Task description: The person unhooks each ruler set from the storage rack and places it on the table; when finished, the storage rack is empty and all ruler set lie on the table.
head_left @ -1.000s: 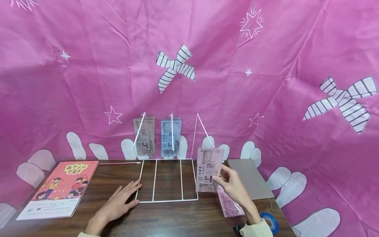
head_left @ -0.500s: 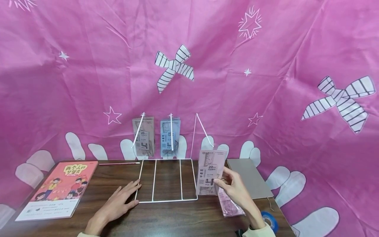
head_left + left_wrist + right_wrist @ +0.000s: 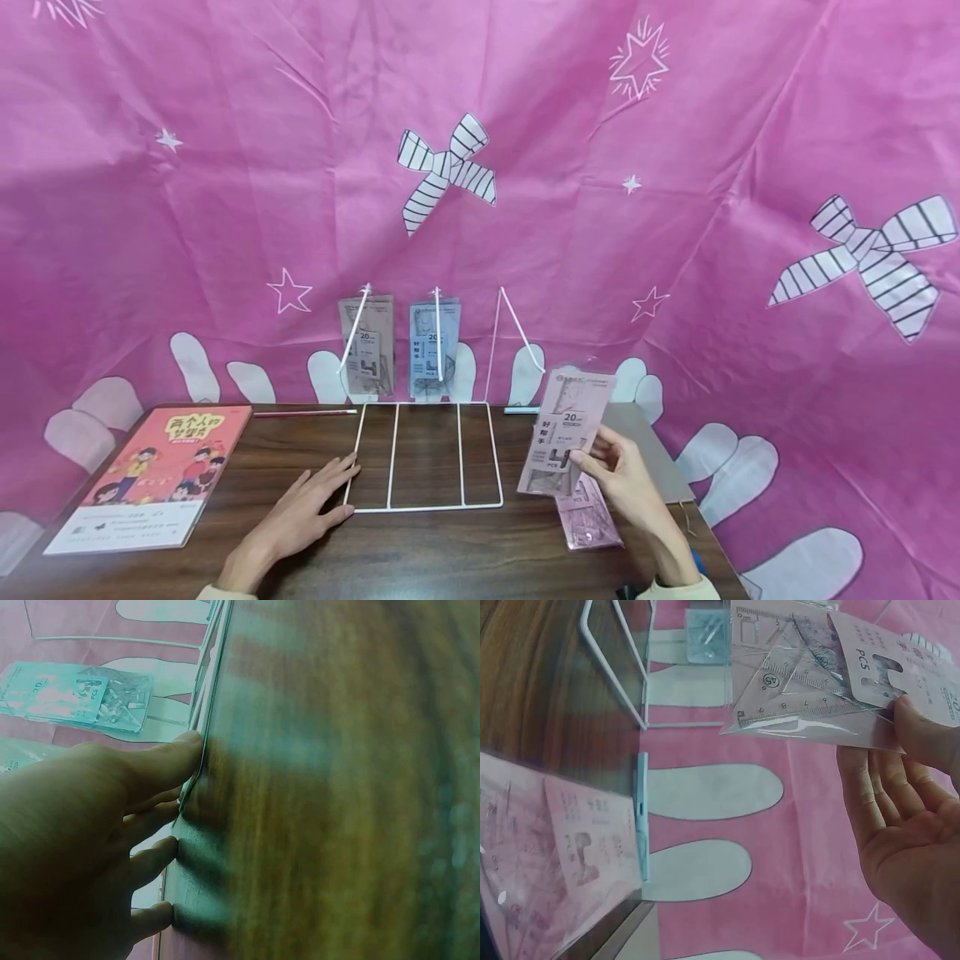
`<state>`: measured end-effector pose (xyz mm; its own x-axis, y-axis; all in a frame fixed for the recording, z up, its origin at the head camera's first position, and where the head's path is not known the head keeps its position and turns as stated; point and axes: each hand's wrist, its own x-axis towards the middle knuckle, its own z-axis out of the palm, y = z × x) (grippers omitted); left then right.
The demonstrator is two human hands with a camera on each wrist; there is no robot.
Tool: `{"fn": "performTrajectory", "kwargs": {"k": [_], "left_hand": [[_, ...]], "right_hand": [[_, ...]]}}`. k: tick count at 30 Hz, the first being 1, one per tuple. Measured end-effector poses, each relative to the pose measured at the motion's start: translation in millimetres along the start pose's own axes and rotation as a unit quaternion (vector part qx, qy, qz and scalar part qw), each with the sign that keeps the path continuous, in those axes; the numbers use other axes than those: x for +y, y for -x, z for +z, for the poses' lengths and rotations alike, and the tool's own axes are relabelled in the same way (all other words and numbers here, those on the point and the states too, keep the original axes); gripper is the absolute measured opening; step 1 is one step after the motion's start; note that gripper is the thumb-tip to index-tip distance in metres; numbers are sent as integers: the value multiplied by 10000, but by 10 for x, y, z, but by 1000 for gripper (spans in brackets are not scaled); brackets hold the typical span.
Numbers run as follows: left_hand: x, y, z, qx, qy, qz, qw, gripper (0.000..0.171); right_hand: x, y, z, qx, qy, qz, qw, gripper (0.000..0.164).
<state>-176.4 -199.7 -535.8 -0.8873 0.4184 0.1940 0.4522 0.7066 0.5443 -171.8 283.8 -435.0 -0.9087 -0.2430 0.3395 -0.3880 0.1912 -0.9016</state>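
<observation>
My right hand (image 3: pixel 630 479) pinches the lower right edge of a pale pink ruler-set packet (image 3: pixel 567 429), thumb in front. Clear set squares show through its plastic in the right wrist view. The packet is held up, tilted, right of the third hook (image 3: pixel 521 329) of a white wire display rack (image 3: pixel 423 507); nothing hangs on that hook. A grey packet (image 3: pixel 384 350) and a blue packet (image 3: pixel 450 321) hang on the other two hooks. My left hand (image 3: pixel 303 512) rests with spread fingers at the left of the rack's base, thumb at its front corner.
Another pink packet (image 3: pixel 590 521) lies on the table below the held one. A grey board-like cover (image 3: pixel 663 479) lies at right, a light blue stick (image 3: pixel 521 410) at the back edge. A pink book (image 3: pixel 161 475) and a pencil (image 3: pixel 303 413) lie at left.
My right hand has moved right with the packet, away from the third hook, tilting its top rightward. The light blue stick now shows; my forearm hides most of the blue tape roll. Left hand still.
</observation>
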Motion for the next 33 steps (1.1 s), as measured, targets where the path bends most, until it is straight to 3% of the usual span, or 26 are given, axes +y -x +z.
{"fn": "performTrajectory", "kwargs": {"k": [3, 8, 13, 20, 27, 33], "left_hand": [[6, -5, -5, -28, 5, -12, 10000, 57], [-4, -10, -3, -53, -9, -46, 10000, 57], [-24, -10, 22, 74, 58, 61, 9999, 57], [-38, -11, 44, 145, 51, 139, 9998, 57], [-3, -4, 1, 8, -15, 13, 10000, 57], [-7, -5, -1, -5, 22, -15, 10000, 58]], "right_hand": [[93, 8, -53, 48, 5, -17, 10000, 38], [298, 10, -61, 65, -106, 307, 9995, 44], [514, 13, -9, -207, -359, 686, 9968, 46], [687, -6, 51, -560, -278, 997, 9930, 40], [780, -16, 117, -391, 215, 1518, 9874, 42], [815, -13, 219, -12, 821, 2043, 9755, 39]]}}
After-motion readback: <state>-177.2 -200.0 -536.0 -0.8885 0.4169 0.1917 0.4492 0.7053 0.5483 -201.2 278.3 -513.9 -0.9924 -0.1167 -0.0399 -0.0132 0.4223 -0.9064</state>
